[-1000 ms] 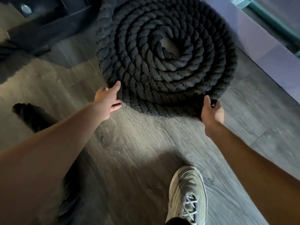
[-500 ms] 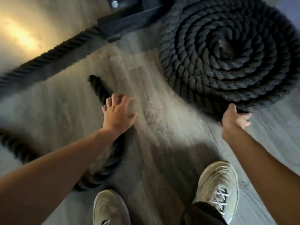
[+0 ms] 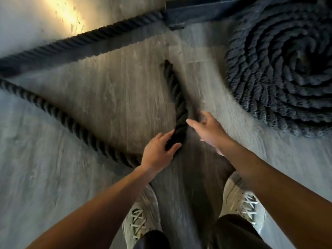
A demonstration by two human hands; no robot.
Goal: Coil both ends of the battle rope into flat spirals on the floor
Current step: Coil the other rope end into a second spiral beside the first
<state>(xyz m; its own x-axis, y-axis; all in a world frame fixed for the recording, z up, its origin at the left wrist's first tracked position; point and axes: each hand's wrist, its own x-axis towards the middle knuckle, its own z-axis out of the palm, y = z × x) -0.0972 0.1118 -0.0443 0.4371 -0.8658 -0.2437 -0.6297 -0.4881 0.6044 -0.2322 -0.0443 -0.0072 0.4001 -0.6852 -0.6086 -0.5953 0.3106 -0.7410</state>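
found one finished flat spiral (image 3: 287, 72) of black battle rope on the wood-grain floor (image 3: 116, 90) at upper right, cut off by the right edge of view. noted a dark base (image 3: 197, 8) at the top edge, just left of the spiral's rim. traced a straight rope run (image 3: 80, 42) from that base down to the left edge, and a second run (image 3: 62, 114) from the left edge diagonally to beneath the left wrist. recorded the loose rope end (image 3: 177, 97) lying uncoiled at centre, pointing away from the person, near the spiral's rim but apart from it. saw the left hand (image 3: 158, 151) gripping the rope just behind that end, thumb on one side, curled fingers on the other. saw the right hand (image 3: 210, 131) just beside the same stretch, fingers straight and slightly spread, forefinger tip at the rope and possibly touching; too blurred to confirm contact. logged open floor inside the triangle of the two runs and the loose end, plus a strip between loose end and spiral. marked a left shoe (image 3: 142, 218) and a right shoe (image 3: 240, 200), pale and laced, planted apart at the bottom edge.
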